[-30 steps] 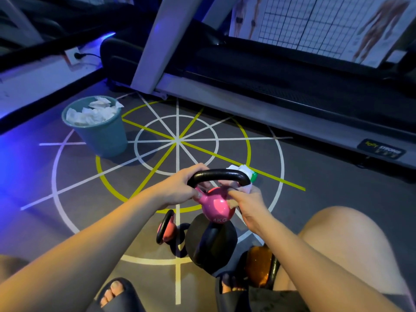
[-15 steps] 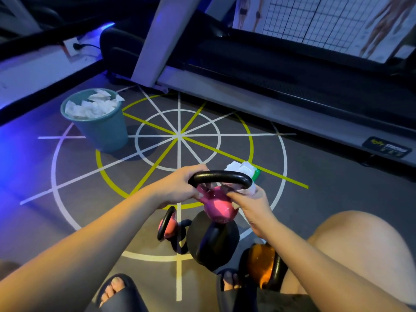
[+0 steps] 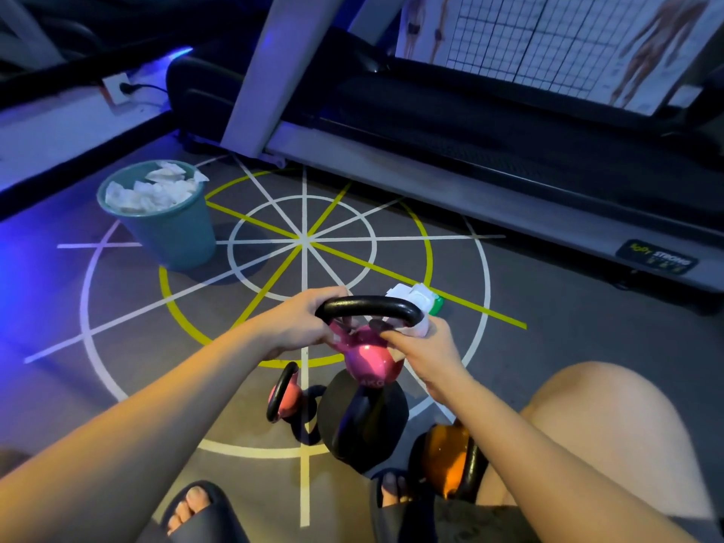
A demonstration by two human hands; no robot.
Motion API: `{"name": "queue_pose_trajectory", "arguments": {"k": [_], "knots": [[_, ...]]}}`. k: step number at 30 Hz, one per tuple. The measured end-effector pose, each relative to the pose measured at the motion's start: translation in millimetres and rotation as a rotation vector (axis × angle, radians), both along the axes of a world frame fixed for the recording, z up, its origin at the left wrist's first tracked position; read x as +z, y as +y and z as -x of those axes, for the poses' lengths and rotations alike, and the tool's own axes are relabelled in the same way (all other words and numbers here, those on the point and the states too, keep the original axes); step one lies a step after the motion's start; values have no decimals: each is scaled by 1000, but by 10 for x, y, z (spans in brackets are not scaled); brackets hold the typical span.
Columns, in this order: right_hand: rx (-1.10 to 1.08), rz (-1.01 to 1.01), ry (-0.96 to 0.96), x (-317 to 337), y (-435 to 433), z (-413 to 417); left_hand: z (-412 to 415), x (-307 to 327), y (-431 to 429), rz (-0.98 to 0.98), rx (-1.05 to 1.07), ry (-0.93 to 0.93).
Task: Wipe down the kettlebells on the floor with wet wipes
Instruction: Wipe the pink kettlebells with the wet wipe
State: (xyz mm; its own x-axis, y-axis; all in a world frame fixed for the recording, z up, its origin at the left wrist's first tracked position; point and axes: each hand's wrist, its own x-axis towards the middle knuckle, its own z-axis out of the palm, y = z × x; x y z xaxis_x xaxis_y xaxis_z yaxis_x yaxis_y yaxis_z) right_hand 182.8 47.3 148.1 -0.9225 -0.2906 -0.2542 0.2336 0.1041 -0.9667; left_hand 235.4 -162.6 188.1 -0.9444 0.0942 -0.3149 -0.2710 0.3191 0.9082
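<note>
A pink kettlebell with a black handle is lifted off the floor. My left hand grips the left end of its handle. My right hand presses a white wet wipe against the right side of the handle and the neck. Below it on the floor stand a large black kettlebell, a small pink-red one to its left and an orange one to its right. A wet-wipe pack with a green end lies just beyond the handle.
A teal bin full of used wipes stands at the left on the marked floor. A treadmill runs along the far side. My sandalled feet and bare right knee are at the bottom.
The hands and the pink kettlebell have barely shifted; the right hand has slid the wipe slightly along the right side of the handle.
</note>
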Motion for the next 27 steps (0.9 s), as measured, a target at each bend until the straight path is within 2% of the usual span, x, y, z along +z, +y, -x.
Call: {"name": "queue_pose_trajectory", "arguments": {"k": [4, 8, 11, 12, 16, 19, 23, 27], "knots": [[68, -42, 101, 111, 47, 24, -17, -1, 23, 32, 15, 8], [39, -66, 265, 183, 43, -57, 27, 29, 46, 68, -28, 31], [-36, -396, 566, 140, 15, -67, 60, 26, 59, 64, -46, 36], [-75, -445, 609, 125, 15, -62, 69, 16, 55, 57, -45, 38], [-71, -263, 317, 107, 36, -51, 81, -2, 34, 83, -63, 46], [-82, -161, 247, 76, 31, -8, 87, 14, 51, 109, -69, 59], [-108, -8, 61, 29, 7, -21, 91, 23, 58, 96, -75, 52], [-93, 16, 85, 99, 18, -14, 100, 35, 70, 98, -82, 54]]}}
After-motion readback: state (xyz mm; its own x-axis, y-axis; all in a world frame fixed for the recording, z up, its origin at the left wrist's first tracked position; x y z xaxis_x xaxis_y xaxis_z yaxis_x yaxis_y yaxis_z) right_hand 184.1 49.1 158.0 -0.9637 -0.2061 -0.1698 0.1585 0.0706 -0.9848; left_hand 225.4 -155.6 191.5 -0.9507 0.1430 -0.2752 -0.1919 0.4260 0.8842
